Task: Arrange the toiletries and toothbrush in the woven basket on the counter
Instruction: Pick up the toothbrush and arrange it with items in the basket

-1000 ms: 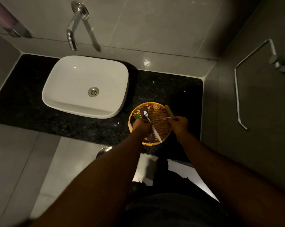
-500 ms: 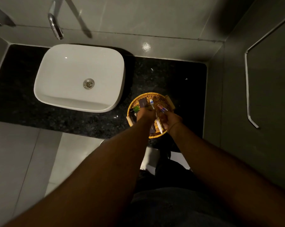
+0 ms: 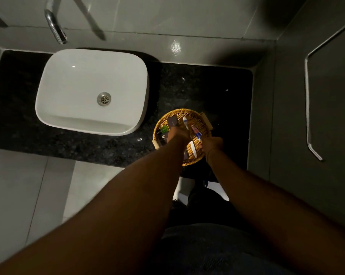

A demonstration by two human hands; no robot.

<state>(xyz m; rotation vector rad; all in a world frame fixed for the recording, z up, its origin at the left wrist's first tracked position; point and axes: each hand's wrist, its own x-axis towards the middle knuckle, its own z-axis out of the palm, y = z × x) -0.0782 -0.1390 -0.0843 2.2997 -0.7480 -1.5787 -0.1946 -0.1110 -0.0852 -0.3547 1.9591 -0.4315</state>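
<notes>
Basket [image 3: 204,157] on counter [image 3: 108,147] | left hand [image 3: 179,133]: grip unclear, over toothbrush [image 3: 185,122] | right hand [image 3: 212,144]: pinching toothpaste tube [image 3: 195,132]

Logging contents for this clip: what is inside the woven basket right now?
Inside the woven basket: a white toothbrush, a small red-and-blue tube, dark packets, something green. The left hand and right hand cover whatever lies beneath them.

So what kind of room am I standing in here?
Most likely a bathroom: a white basin under a wall tap, on a dark stone counter, with a woven basket of toiletries.
</notes>
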